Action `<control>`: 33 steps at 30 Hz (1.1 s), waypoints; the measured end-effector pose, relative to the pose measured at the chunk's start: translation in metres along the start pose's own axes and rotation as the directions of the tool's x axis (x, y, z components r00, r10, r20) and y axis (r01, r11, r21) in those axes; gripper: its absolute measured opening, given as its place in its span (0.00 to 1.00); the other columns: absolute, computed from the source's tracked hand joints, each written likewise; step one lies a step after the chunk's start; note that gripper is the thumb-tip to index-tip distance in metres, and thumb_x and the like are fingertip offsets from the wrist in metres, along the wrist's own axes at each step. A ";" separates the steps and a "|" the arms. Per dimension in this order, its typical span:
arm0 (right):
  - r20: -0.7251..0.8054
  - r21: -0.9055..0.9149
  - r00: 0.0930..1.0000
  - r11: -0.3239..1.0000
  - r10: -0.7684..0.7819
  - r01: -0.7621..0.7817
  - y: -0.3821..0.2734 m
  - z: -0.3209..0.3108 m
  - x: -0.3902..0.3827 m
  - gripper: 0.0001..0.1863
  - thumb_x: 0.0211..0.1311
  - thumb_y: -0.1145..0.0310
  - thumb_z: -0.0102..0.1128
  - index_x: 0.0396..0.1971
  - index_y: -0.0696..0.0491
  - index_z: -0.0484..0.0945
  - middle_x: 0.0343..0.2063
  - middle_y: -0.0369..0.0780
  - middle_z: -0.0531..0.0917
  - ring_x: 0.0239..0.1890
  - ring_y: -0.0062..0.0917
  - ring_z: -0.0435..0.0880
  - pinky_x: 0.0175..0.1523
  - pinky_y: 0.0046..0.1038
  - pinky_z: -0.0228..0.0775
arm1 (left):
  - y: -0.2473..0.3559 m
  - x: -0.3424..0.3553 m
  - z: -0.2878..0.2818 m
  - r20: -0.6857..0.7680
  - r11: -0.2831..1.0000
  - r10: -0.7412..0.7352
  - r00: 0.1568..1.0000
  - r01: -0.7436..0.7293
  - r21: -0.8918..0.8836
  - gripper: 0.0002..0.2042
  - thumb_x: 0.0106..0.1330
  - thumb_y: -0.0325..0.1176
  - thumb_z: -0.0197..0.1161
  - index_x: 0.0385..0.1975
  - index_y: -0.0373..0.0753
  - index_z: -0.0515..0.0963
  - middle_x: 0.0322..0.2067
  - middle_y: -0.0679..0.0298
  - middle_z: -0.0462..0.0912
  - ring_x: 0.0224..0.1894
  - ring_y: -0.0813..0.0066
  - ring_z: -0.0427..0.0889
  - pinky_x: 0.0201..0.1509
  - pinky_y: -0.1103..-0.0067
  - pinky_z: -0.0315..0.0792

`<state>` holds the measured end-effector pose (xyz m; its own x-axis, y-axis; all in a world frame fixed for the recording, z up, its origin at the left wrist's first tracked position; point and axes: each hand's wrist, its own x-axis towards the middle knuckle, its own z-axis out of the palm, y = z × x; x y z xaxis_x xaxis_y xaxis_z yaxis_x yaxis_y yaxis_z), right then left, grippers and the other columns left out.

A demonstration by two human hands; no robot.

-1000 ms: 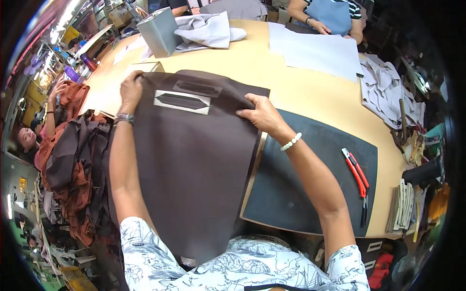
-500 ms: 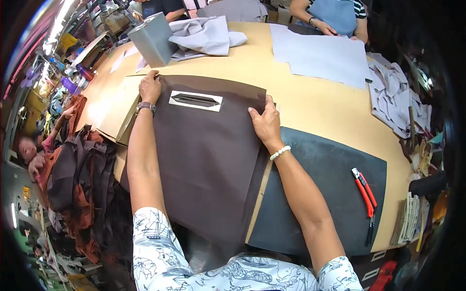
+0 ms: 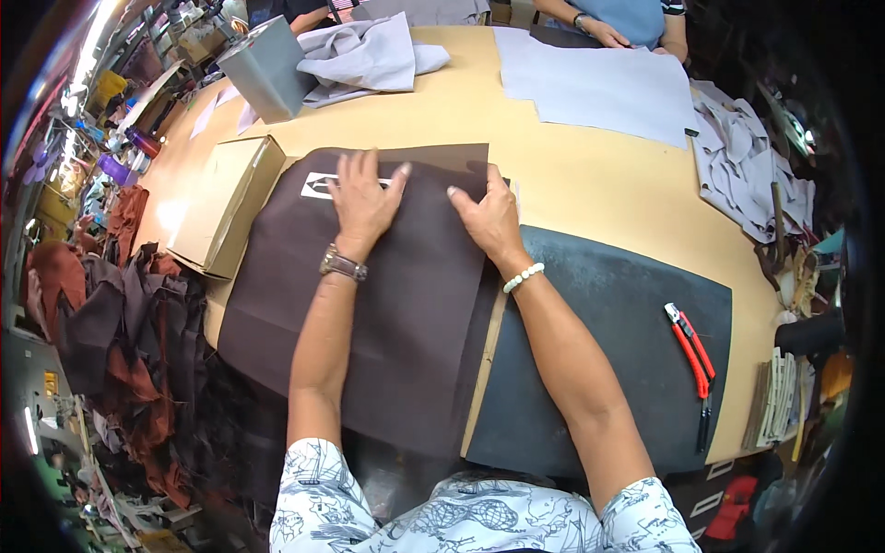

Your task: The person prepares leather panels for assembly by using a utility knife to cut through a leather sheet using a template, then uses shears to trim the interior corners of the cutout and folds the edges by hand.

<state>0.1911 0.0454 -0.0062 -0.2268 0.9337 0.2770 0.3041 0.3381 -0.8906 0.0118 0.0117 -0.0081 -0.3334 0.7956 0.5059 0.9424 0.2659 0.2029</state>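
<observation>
A dark brown sheet of pliable material [image 3: 406, 341] lies on the table in front of me and hangs over the near edge. Near its far edge is a white rectangular patch [image 3: 313, 186] with a dark slit in it, mostly covered by fingers. My left hand [image 3: 369, 203] is spread over the sheet beside that patch, holding nothing. At the sheet's right edge rests my right hand [image 3: 490, 219], its thumb apart from its fingers. Another brown layer shows under that edge.
A black mat [image 3: 590, 341] to the right carries a red utility knife [image 3: 691, 346]. At left stand a cardboard box [image 3: 207, 217] and a grey metal block [image 3: 267, 74]. Beyond lie crumpled grey cloth [image 3: 369, 60] and a pale sheet [image 3: 599, 92], near another person's hand [image 3: 604, 32].
My left hand has let go of the sheet's far left corner and moved right over the patch. The cardboard box is now more uncovered. My right hand stays at the right edge.
</observation>
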 end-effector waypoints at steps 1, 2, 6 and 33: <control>0.024 0.145 0.999 0.988 0.040 -0.044 -0.001 0.000 0.002 0.20 0.48 0.68 0.55 0.41 0.63 0.69 0.29 0.51 0.80 0.34 0.43 0.80 0.43 0.35 0.70 | -0.002 -0.010 0.009 0.083 0.998 -0.052 0.995 0.050 0.023 0.27 0.59 0.53 0.55 0.51 0.39 0.71 0.53 0.58 0.72 0.60 0.56 0.63 0.62 0.50 0.48; 0.047 0.278 0.996 0.956 0.082 -0.092 0.005 -0.003 0.006 0.17 0.50 0.67 0.54 0.38 0.63 0.71 0.28 0.50 0.80 0.33 0.39 0.80 0.43 0.32 0.70 | 0.001 -0.009 0.009 0.080 0.999 -0.054 0.995 0.053 0.012 0.27 0.59 0.53 0.55 0.51 0.39 0.71 0.53 0.58 0.72 0.60 0.56 0.63 0.62 0.50 0.48; 0.516 0.061 0.843 0.976 0.150 -0.210 0.022 -0.035 0.029 0.20 0.44 0.74 0.45 0.40 0.62 0.76 0.27 0.49 0.79 0.39 0.37 0.79 0.46 0.31 0.68 | -0.001 -0.012 0.011 0.071 0.998 -0.059 0.996 0.056 0.038 0.28 0.57 0.56 0.55 0.48 0.40 0.75 0.53 0.61 0.73 0.61 0.57 0.62 0.64 0.50 0.44; 0.201 0.097 0.960 0.979 -0.194 0.177 -0.030 -0.121 0.032 0.15 0.51 0.80 0.56 0.41 0.60 0.78 0.32 0.40 0.82 0.27 0.22 0.80 0.31 0.22 0.72 | 0.006 -0.012 -0.003 0.253 0.995 -0.073 0.965 0.055 0.080 0.42 0.43 0.68 0.59 0.52 0.40 0.72 0.57 0.56 0.68 0.63 0.52 0.56 0.63 0.45 0.38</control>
<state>0.2864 0.0798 0.0726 -0.4628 0.8075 0.3658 0.1675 0.4849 -0.8584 0.0217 0.0020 -0.0109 -0.3839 0.8857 0.2611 0.9219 0.3519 0.1620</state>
